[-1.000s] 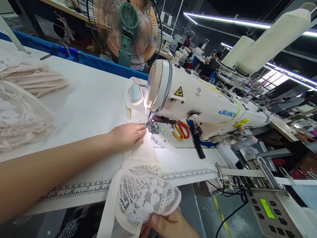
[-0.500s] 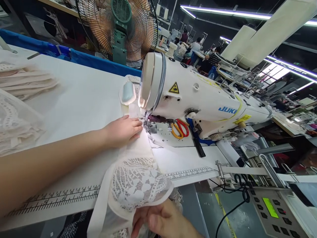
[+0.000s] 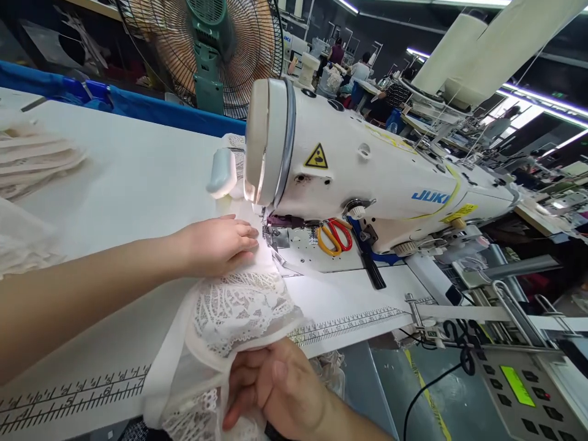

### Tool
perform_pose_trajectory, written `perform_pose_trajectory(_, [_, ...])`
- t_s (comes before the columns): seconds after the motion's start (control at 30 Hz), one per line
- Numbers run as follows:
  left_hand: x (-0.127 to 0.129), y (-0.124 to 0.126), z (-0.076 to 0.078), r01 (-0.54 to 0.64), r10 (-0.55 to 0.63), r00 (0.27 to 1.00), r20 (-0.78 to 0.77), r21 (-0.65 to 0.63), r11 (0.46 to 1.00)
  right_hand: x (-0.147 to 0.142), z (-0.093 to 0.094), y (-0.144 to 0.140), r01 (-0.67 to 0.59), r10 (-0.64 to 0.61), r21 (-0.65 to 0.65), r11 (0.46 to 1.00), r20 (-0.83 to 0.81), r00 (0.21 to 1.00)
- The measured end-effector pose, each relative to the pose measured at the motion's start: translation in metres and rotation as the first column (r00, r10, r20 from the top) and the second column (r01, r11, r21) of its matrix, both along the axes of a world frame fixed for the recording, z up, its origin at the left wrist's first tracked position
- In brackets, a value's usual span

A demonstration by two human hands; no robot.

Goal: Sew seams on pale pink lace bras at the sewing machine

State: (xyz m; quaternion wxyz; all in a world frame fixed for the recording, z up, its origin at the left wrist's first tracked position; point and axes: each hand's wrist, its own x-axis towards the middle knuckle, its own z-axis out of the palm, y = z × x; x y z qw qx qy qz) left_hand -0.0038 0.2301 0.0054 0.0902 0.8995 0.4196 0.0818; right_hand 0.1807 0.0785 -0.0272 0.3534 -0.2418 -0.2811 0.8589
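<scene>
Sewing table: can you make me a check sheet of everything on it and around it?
Surface: white table with printed ruler along its front edge.
Job's things: lace fabric lying before the sewing machine.
Clutter: scissors; fabric stack.
Grippers: left hand flat on fabric by the needle; right hand gripping the lace.
Cables: black cable below the control box.
Surroundings: fan; people at distant tables.

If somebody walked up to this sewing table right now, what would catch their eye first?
First the big white sewing machine across the middle, its lamp lighting the needle area. Next the cream lace piece lying in front of it: the left hand presses it flat beside the needle, and the right hand grips its near end at the table edge. Behind stands a green fan.
</scene>
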Motion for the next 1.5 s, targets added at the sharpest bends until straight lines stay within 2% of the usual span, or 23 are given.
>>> perform_pose_trajectory(0.1, [0.000,-0.002,-0.001,0.083,-0.090,0.994,-0.055,-0.116,0.990,-0.006,0.002,0.002,0.038,-0.039,-0.025,0.999,-0.019,0.999])
perform_pose_trajectory(0.23, [0.003,-0.005,-0.003,0.082,-0.088,0.996,-0.028,-0.166,0.983,-0.013,0.003,0.007,0.076,-0.082,-0.080,0.994,-0.071,0.994])
perform_pose_trajectory(0.43, [0.013,-0.011,0.013,0.076,-0.107,0.984,-0.146,-0.201,0.977,-0.028,0.004,0.014,0.139,-0.166,-0.200,0.970,-0.130,0.978])
perform_pose_trajectory(0.6, [0.022,-0.021,0.017,0.036,-0.066,0.982,-0.175,-0.168,0.985,-0.035,0.006,0.019,0.156,-0.201,-0.228,0.961,-0.188,0.961])
perform_pose_trajectory(0.8, [0.027,-0.033,0.006,-0.007,-0.013,0.975,-0.224,-0.087,0.996,-0.037,0.001,0.020,0.142,-0.205,-0.269,0.952,-0.219,0.954])
perform_pose_trajectory(0.97, [0.023,-0.030,-0.006,0.023,-0.023,0.962,-0.272,-0.003,1.000,-0.039,0.004,0.023,0.131,-0.201,-0.281,0.951,-0.234,0.951])
perform_pose_trajectory(1.1, [0.019,-0.025,-0.012,0.052,-0.015,0.960,-0.279,0.123,0.991,-0.038,0.006,0.024,0.130,-0.201,-0.273,0.953,-0.251,0.947])
perform_pose_trajectory(1.23, [0.021,-0.026,-0.009,0.059,0.032,0.950,-0.312,0.280,0.958,-0.037,0.004,0.025,0.127,-0.198,-0.253,0.959,-0.277,0.940])
perform_pose_trajectory(1.3, [0.022,-0.025,-0.007,0.056,0.047,0.945,-0.323,0.304,0.951,-0.038,0.003,0.026,0.133,-0.201,-0.242,0.961,-0.283,0.938])
perform_pose_trajectory(1.43, [0.016,-0.015,-0.008,0.162,-0.052,0.926,-0.374,0.270,0.949,-0.041,0.002,0.025,0.144,-0.189,-0.191,0.971,-0.247,0.950])
perform_pose_trajectory(1.5, [0.007,-0.007,-0.009,0.219,-0.107,0.913,-0.393,0.253,0.942,-0.037,0.002,0.023,0.127,-0.142,-0.110,0.986,-0.150,0.978])
